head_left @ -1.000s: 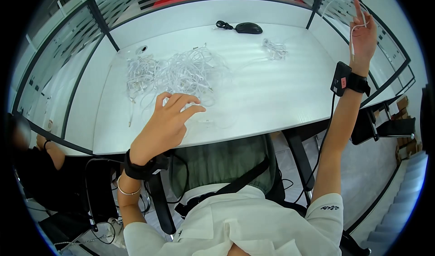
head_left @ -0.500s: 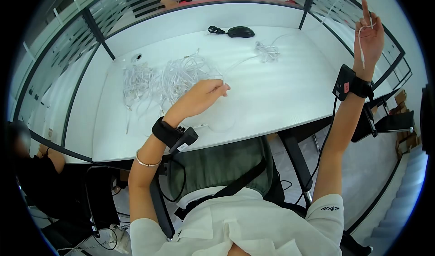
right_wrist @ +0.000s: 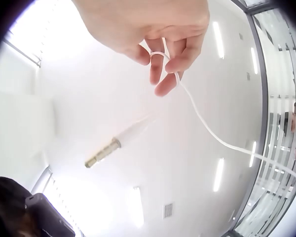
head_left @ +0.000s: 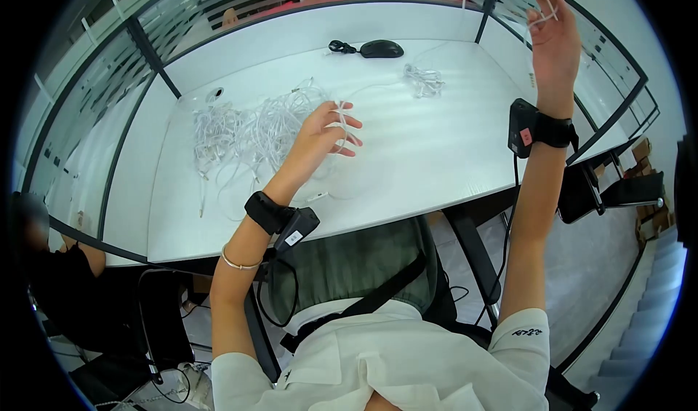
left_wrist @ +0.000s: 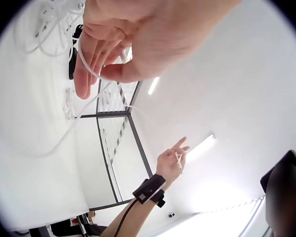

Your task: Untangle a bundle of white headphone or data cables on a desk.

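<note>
High at the right of the head view, my right hand (head_left: 556, 51) holds a white audio cable, looped over its curled fingers, with the index finger sticking up. The cable's metal-tipped plug (right_wrist: 103, 152) dangles near that hand in the right wrist view. My left hand (head_left: 327, 131) is over the desk beside a tangled pile of white cables (head_left: 273, 124), its fingers loosely spread. A white cable (left_wrist: 84, 60) crosses those fingers and passes by the thumb tip, then droops toward the desk.
On the white desk (head_left: 414, 149), a small white cable bundle (head_left: 424, 81) lies toward the back right. Behind it sits a black mouse (head_left: 382, 49) with its cord coiled. Framed glass partitions (head_left: 596, 84) edge the desk. Another person (head_left: 69, 287) is at the far left.
My left hand has moved forward and right from the desk's front, and its fingers have spread. My right hand, still holding the cable, has shifted up and left.
</note>
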Tool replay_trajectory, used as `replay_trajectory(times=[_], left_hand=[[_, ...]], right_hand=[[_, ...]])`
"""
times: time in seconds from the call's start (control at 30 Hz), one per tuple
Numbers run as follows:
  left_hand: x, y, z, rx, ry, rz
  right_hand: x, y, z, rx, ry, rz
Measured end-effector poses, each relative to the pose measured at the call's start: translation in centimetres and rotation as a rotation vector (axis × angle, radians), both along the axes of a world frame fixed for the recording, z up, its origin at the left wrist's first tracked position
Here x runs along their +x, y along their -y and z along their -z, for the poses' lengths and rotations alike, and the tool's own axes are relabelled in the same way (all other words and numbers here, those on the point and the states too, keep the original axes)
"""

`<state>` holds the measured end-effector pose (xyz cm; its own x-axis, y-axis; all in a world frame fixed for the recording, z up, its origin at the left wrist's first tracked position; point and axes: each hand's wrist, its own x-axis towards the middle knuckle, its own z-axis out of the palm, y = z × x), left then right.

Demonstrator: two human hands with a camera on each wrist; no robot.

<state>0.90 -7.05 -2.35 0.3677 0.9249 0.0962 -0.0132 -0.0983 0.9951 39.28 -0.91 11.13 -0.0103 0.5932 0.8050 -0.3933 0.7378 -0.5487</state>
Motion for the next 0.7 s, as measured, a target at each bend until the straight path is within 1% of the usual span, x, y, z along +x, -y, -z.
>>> replay_trajectory(times=[0.07,0.13,0.2,0.27,0.33,0.4,0.5,0.57,0.67,0.7], left_hand=[[0.0,0.2,-0.2,0.024,-0.051,-0.036],[0.1,0.2,-0.2,0.053,-0.105,-0.039],[-0.1,-0.2,0.1,0.088,-0.169,-0.016],[0.0,-0.4,0.5,0.119,-0.216,-0.019],[0.1,-0.4,0.4,0.14,-0.26,-0.011],[0.3,-0.2,0.5,0.176,-0.249,-0.013],[0.4,-0.3,0.6,0.195,-0.249,-0.014],[0.5,-0.2,0.6,0.181,-0.231,0.003],[0.5,-0.6,0.9,0.184,-0.22,0.023],[0.6,-0.6,0.8,0.188,-0.203,0.032]], right_hand=[[-4.3,0.7,-0.8,0.03,-0.043,0.153],[-9.6,2.5,-2.4,0.002,-0.025,0.104],[-11.8,2.9,-2.9,-0.014,0.014,-0.008],[-14.1,4.0,-3.7,0.051,0.109,-0.101],[-16.4,3.9,-4.7,0.103,0.111,-0.144],[-18.3,3.6,-5.0,0.157,0.183,-0.257],[-20.9,3.7,-4.9,0.049,0.32,-0.478],[-22.3,2.7,-4.2,-0.018,0.405,-0.438],[-23.8,3.2,-3.0,-0.162,0.485,-0.383],[-23.8,2.6,-2.1,-0.126,0.56,-0.376]])
